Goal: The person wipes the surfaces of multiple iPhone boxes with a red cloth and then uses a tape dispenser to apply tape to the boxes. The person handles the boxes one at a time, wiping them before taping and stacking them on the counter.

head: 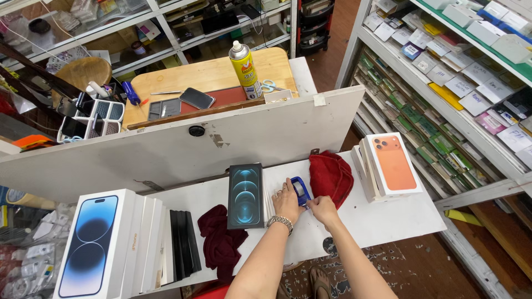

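On the white counter, three phone boxes show printed faces: a dark upright box (245, 195), an orange-printed white box (392, 164), and a blue-printed white box (91, 243). Beside that last one stand perhaps five slim boxes on edge. Two red cloths: a dark maroon one (220, 242), a brighter one (331, 177).

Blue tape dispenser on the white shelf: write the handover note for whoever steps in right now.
Left hand rests on the blue tape dispenser, a watch on the wrist. Right hand pinches something small beside it; what it is cannot be told. Both are on the white shelf, between the dark blue phone box and the red cloth. Orange phone box stands at the right. Nothing looks taped or sealed yet.
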